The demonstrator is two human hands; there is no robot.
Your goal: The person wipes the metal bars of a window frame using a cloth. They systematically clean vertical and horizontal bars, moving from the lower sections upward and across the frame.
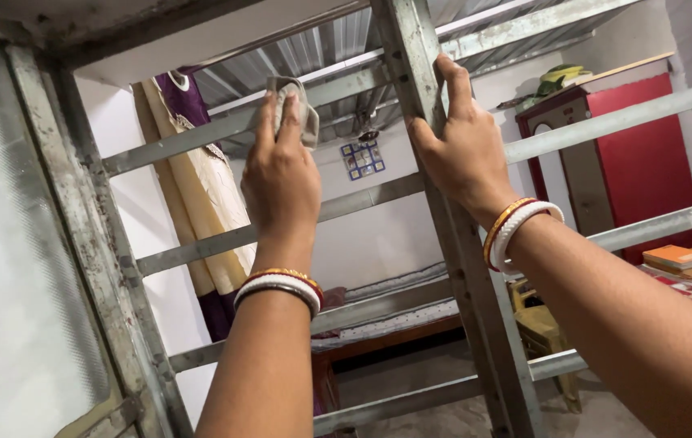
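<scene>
Cloth on the window bars

My left hand (279, 174) presses a grey cloth (297, 105) flat against a high crossbar (184, 142), fingers together on it. My right hand (459, 150) has its grip wrapped round the upright post (419, 73) just right, steadying me.

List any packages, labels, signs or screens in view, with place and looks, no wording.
Wall card: on the white back wall between the grille bars, a small square sheet of blue-edged tiles.
Books: stacked at the right edge, flat, orange cover on top.
No screens or packages show.
</scene>
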